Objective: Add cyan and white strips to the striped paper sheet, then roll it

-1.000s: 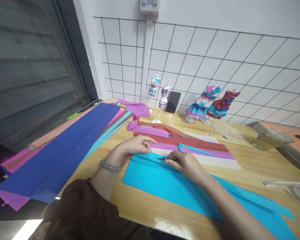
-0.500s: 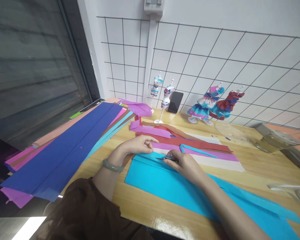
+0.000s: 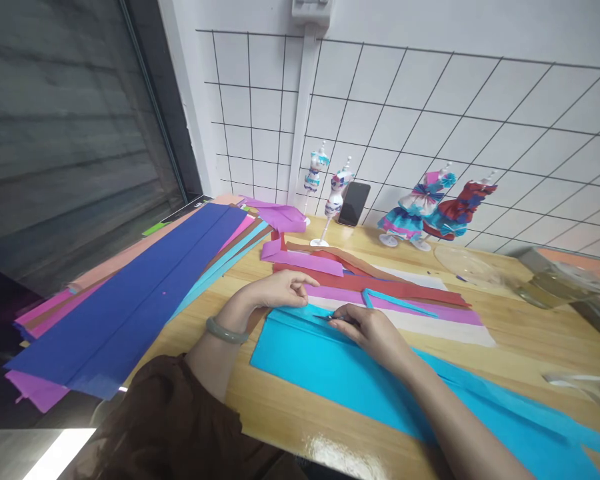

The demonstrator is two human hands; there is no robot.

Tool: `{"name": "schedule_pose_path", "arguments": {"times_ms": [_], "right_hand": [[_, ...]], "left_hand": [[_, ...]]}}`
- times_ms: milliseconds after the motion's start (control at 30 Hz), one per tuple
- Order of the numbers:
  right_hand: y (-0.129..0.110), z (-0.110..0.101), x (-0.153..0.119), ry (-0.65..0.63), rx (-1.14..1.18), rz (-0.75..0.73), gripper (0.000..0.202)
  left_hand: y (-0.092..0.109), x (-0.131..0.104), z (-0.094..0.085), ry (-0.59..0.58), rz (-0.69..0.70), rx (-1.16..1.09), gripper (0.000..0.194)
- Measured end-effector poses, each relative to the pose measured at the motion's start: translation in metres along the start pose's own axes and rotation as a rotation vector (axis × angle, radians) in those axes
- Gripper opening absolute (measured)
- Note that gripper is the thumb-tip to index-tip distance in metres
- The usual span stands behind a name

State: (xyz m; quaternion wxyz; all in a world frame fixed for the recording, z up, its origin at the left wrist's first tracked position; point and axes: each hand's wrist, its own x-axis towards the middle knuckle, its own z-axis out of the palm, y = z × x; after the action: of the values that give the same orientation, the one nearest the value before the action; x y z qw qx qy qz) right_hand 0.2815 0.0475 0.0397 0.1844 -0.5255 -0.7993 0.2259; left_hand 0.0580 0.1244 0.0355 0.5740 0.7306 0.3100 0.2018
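A sheet of bright blue crepe paper (image 3: 325, 373) lies across the wooden table in front of me, with a fold line running near its far edge. At its far left corner my left hand (image 3: 285, 291), a bracelet on its wrist, is closed with the fingertips pinching the paper's edge. Small dark scissors (image 3: 329, 317) are gripped in my right hand (image 3: 367, 325). Their tips point left over the far edge of the blue paper, just right of my left fingers. My fingers cover most of the handles.
Crepe strips in red (image 3: 400, 289), purple and white lie beyond the blue sheet. To the left is a stack topped by a dark blue sheet (image 3: 145, 293). Small dress forms (image 3: 335, 197) and a phone (image 3: 354, 204) stand at the back. A yellowish transparent container (image 3: 550, 287) sits at right.
The view has shifted slightly, so the background sits a little differently. Both hands stay in nearly the same place on the blue paper, the scissors still in the right hand.
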Motion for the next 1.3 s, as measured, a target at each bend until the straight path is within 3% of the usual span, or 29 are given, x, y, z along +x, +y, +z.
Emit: {"name": "schedule_pose_path", "arguments": {"times_ms": [867, 1300], "right_hand": [[0.0013, 0.0031, -0.0032, 0.063, 0.007, -0.004, 0.032], [-0.0009, 0.0002, -0.0054, 0.02, -0.011, 0.03, 0.031]], "left_hand": [[0.0006, 0.0, 0.0001, 0.003, 0.003, -0.005, 0.051], [0.0028, -0.0005, 0.0009, 0.003, 0.003, -0.004, 0.051]]}}
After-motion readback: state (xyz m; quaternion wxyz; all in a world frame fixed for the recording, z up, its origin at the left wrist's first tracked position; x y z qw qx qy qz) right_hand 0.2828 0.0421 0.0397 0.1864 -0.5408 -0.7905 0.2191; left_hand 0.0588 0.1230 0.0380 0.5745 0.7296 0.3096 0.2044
